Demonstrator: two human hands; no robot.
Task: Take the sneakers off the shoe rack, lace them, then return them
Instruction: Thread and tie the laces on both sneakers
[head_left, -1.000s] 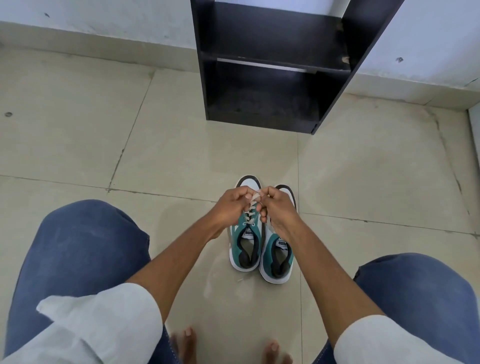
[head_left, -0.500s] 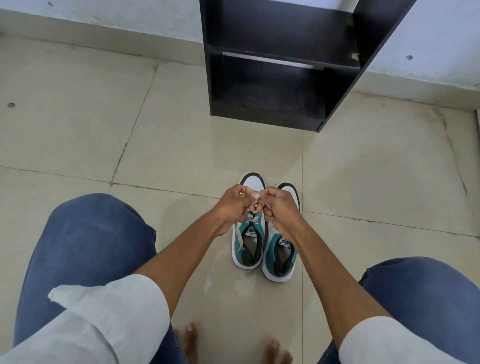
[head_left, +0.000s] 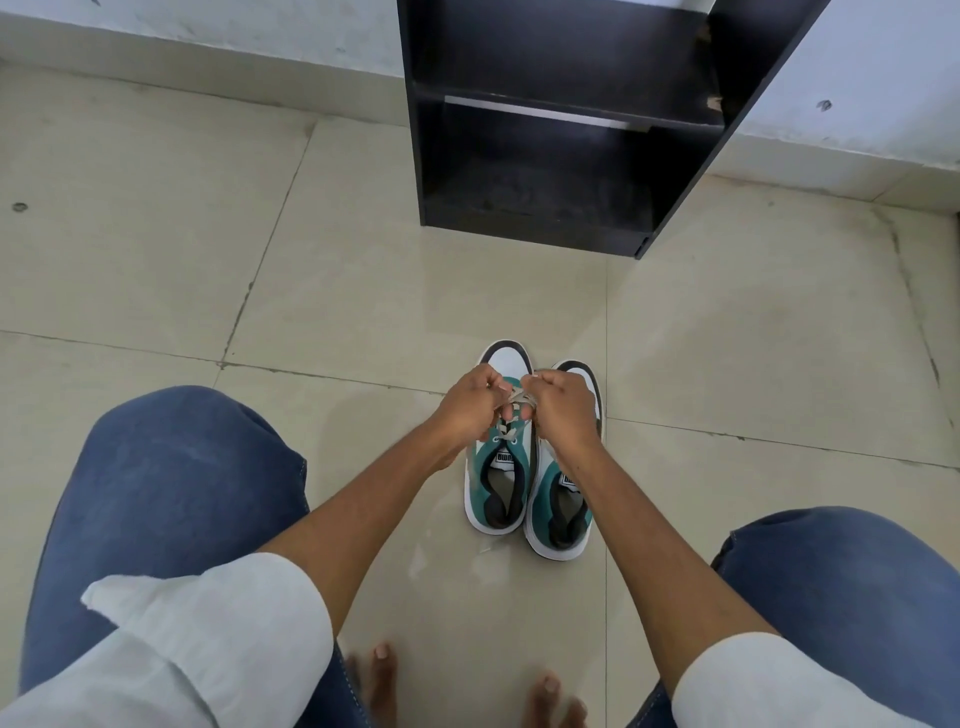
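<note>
Item: pair of sneakers, side by side and touching on the tiled floor (head_left: 727, 338), toes toward 12 o'clock, heels toward the person.

Left sneaker (head_left: 500, 478): teal upper, white toe cap and sole, dark lining; soft, flexible. Its lace (head_left: 511, 428) is pale, flat and limp, and crosses the eyelets along the shoe's long axis, 12 to 6 o'clock.

Right sneaker (head_left: 563, 506): same make; its lacing is hidden under the wrist.

Left hand (head_left: 470, 402): fingers pinched shut on one lace end, directly over the left sneaker's forefoot.

Right hand (head_left: 563, 402): pinched shut on the other end, knuckles nearly touching the left hand. The two hands are equally near; the lace runs down toward 6 o'clock from both.

Shoe rack (head_left: 561, 171): black, hard-edged boards, shelves bare, at 12 o'clock, well apart from the shoes.

Judgement: lacing under way, return not yet begun.
</note>
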